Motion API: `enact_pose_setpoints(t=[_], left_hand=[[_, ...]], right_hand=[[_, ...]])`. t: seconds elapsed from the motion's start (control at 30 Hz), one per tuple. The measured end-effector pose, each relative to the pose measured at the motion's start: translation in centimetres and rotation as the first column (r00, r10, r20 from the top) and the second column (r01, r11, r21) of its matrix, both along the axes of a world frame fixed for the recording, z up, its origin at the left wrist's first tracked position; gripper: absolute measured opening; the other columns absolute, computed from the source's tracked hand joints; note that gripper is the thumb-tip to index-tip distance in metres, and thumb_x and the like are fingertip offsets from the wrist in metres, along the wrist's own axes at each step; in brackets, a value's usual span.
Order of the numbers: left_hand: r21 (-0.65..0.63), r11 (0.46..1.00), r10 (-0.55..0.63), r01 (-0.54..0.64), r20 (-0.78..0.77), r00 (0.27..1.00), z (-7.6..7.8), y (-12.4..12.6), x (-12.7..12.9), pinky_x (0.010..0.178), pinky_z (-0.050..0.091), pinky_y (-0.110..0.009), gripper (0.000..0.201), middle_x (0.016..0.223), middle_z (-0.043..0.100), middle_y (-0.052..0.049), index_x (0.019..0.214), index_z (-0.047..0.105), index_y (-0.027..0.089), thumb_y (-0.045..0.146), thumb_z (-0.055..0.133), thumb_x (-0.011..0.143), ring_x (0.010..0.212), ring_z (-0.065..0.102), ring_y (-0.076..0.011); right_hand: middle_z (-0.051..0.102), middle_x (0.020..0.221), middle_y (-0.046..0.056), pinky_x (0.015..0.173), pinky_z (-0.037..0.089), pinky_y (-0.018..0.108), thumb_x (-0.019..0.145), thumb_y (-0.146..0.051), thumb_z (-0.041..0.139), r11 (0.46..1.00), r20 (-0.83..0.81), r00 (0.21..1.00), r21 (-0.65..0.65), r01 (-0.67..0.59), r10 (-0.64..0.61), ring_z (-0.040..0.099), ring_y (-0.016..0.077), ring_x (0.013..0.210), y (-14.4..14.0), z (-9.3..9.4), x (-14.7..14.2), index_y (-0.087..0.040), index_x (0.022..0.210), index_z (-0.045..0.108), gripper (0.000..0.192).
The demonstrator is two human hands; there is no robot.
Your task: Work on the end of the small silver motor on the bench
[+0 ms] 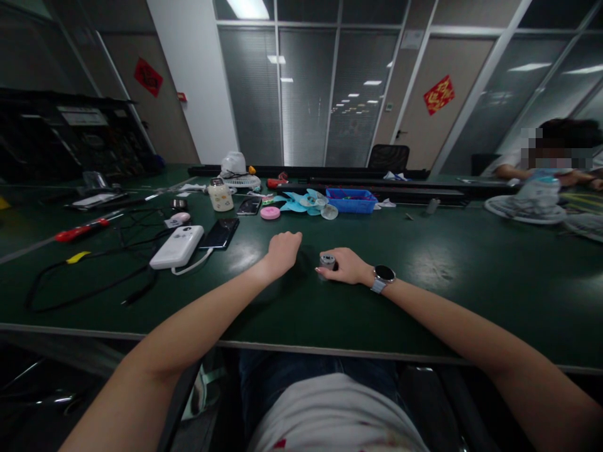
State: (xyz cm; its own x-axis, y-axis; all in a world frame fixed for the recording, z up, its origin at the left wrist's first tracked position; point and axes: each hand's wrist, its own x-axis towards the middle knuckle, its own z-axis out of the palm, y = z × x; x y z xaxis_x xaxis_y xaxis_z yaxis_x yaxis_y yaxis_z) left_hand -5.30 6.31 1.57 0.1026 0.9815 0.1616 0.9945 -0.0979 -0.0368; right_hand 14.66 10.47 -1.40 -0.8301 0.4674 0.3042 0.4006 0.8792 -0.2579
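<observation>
My right hand [347,265], with a watch [384,275] on its wrist, is wrapped round a small grey metal cylinder [327,259]. The cylinder stands upright at the table top, its round end with dark marks facing up. To the left, my left hand [284,250] is closed above the table, knuckles toward the far side. Its fingertips are turned away, so anything in them is hidden. A gap separates the two hands. Nearest to the left hand is a black phone [220,234], with a white power bank [178,247] and its short cable beside it.
Beyond the hands lie a pink round case [270,213], light-blue fan blades [301,202] and a blue basket [351,201]. A floral jar [220,195] stands back left. A red-handled screwdriver [82,230] and black cables are at left. Another person [560,150] sits far right behind fan parts [525,209].
</observation>
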Motion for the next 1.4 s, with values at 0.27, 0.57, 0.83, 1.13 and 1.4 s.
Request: enact_pose_setpoints(t=[0.27,0.57,0.83,1.13,1.4], left_hand=[[0.079,0.996,-0.057,0.050,0.087,0.995,0.1,0.0,-0.2,0.082,0.053,-0.040,0.023,0.102,0.066,-0.014,0.112,0.059,0.011,0.010,0.057,0.089,0.097,0.065,-0.0268],[0.257,0.863,-0.503,0.434,0.363,0.784,0.3,1.5,0.2,0.078,0.051,-0.030,0.025,0.092,0.071,-0.005,0.091,0.054,0.018,-0.003,0.046,0.082,0.090,0.069,-0.0198],[0.302,0.744,-0.639,0.596,0.582,0.503,1.0,0.4,0.7,0.073,0.055,-0.025,0.019,0.086,0.072,-0.005,0.078,0.046,0.017,0.000,0.052,0.080,0.086,0.073,-0.0177],[0.314,0.715,-0.660,0.625,0.598,0.454,1.3,0.2,0.8,0.071,0.052,-0.024,0.019,0.080,0.070,-0.003,0.076,0.049,0.017,-0.003,0.051,0.077,0.082,0.072,-0.0170],[0.302,0.720,-0.674,0.625,0.520,0.525,1.7,-0.4,1.2,0.069,0.048,-0.024,0.017,0.079,0.069,-0.001,0.078,0.055,0.016,0.000,0.053,0.076,0.075,0.068,-0.0155]], right_hand=[[0.055,0.066,0.000,0.057,0.026,0.024,0.089,-0.050,0.051,1.000,0.002,1.000,0.006,-0.003,0.003,0.043,0.0119,0.058,0.1,0.0,0.0,-0.017,0.072,0.055,0.038],[0.058,0.066,0.001,0.058,0.028,0.024,0.089,-0.051,0.053,1.000,-0.002,1.000,0.025,0.010,-0.010,0.046,0.0124,0.058,0.1,-0.1,-0.1,-0.016,0.073,0.057,0.039],[0.052,0.059,0.001,0.055,0.026,0.025,0.088,-0.054,0.052,0.998,0.013,1.000,0.052,0.026,-0.027,0.042,0.0115,0.053,0.4,-0.4,0.0,-0.015,0.068,0.056,0.044],[0.053,0.061,0.002,0.055,0.026,0.025,0.088,-0.057,0.051,0.997,0.021,0.999,0.061,0.046,-0.047,0.043,0.0120,0.054,0.4,-0.5,0.0,-0.015,0.067,0.055,0.047],[0.060,0.069,0.005,0.058,0.029,0.026,0.086,-0.054,0.056,0.996,0.010,0.997,0.055,0.073,-0.073,0.050,0.0145,0.058,0.1,-0.4,-0.1,-0.014,0.077,0.059,0.041]])
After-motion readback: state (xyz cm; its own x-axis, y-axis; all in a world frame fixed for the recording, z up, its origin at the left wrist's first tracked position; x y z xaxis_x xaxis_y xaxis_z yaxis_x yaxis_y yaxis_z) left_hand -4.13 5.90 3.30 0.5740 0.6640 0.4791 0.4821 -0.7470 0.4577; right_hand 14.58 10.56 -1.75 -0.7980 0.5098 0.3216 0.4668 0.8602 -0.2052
